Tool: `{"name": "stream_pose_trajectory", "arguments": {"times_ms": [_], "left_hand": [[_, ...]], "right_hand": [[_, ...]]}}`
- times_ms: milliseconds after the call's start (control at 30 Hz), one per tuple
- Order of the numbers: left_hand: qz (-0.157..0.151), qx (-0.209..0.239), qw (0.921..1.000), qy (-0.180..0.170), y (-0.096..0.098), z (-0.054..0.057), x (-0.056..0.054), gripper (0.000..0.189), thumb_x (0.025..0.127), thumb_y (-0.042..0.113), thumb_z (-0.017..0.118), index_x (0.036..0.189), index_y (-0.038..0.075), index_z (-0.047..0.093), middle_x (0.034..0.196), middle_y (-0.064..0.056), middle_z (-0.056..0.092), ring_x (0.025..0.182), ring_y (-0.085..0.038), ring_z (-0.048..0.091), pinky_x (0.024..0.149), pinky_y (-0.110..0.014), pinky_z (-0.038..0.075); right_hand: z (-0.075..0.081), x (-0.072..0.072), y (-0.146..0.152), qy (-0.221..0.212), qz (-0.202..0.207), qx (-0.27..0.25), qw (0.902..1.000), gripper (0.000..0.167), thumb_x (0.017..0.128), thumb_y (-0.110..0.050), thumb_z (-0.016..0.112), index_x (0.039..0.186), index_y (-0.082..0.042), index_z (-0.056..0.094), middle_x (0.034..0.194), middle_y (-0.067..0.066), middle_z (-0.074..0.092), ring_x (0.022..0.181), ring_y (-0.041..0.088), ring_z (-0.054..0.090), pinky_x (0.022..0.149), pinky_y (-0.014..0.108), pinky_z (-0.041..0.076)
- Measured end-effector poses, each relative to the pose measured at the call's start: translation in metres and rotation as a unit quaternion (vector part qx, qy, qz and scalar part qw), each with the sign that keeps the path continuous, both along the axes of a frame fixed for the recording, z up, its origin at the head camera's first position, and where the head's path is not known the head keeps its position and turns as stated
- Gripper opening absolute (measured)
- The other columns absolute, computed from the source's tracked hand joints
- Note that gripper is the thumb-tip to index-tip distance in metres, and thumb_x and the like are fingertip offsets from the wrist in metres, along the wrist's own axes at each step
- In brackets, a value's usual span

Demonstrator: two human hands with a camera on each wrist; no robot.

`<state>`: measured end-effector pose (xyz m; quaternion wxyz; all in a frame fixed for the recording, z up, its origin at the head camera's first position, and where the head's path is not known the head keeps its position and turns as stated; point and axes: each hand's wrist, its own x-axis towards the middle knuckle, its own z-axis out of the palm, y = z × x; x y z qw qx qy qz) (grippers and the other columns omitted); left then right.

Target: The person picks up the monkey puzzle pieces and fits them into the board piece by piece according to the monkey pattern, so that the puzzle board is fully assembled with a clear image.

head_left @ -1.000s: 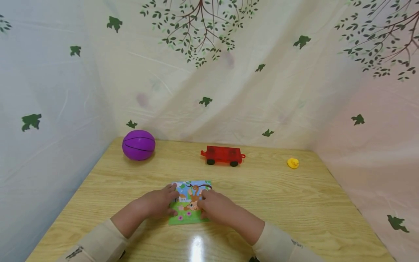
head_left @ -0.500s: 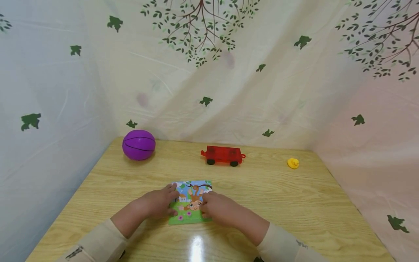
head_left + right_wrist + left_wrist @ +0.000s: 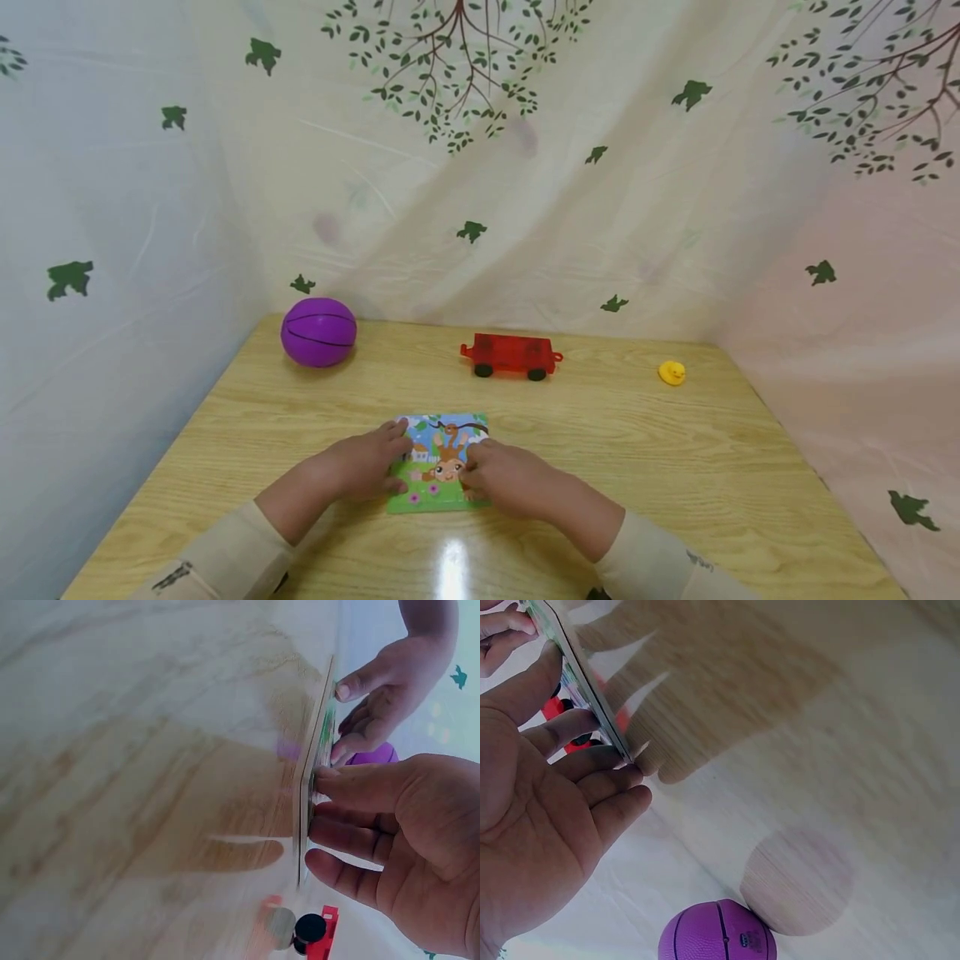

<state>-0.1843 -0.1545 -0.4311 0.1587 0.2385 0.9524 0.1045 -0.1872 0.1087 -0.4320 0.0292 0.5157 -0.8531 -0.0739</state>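
Observation:
A thin square picture board lies flat on the table, printed with an upside-down monkey, blue sky, green grass and pink flowers. My left hand rests on its left edge with the fingers spread along the picture. In the left wrist view the thumb and fingertips touch the board's rim, and the palm is raised. My right hand touches the board's right side with its fingertips and covers part of the monkey. The right wrist view shows its thumb and fingers on the top face of the board.
At the back of the wooden table stand a purple ball on the left, a red toy wagon in the middle and a yellow rubber duck on the right. A printed cloth hangs behind and at both sides.
My right hand has shifted slightly to the right over the board, uncovering more of the monkey's face. The left hand has stayed nearly still on the left edge.

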Motion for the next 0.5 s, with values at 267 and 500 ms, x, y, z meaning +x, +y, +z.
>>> {"name": "stream_pose_trajectory", "arguments": {"times_ms": [267,500], "left_hand": [[-0.017,-0.010,0.9990,0.039,0.004,0.001,0.003,0.055,0.088,0.037,0.072,0.132,0.008,0.056,0.155,-0.019,0.036,0.142,-0.038,0.036,0.111,-0.055,0.039],[-0.010,0.024,0.9971,0.072,0.007,0.006,0.004,0.061,0.090,0.041,0.069,0.137,0.008,0.052,0.156,-0.016,0.036,0.137,-0.036,0.045,0.106,-0.052,0.046]], "right_hand": [[-0.002,0.001,0.006,-0.042,-0.021,-0.026,0.9986,0.020,0.095,-0.031,0.066,0.111,-0.021,0.073,0.108,-0.005,0.061,0.098,0.010,0.057,0.083,0.018,0.052],[-0.002,-0.001,0.018,-0.085,-0.044,-0.042,0.9945,0.017,0.095,-0.031,0.066,0.109,-0.023,0.072,0.109,-0.005,0.060,0.099,0.009,0.055,0.083,0.020,0.051]]}}
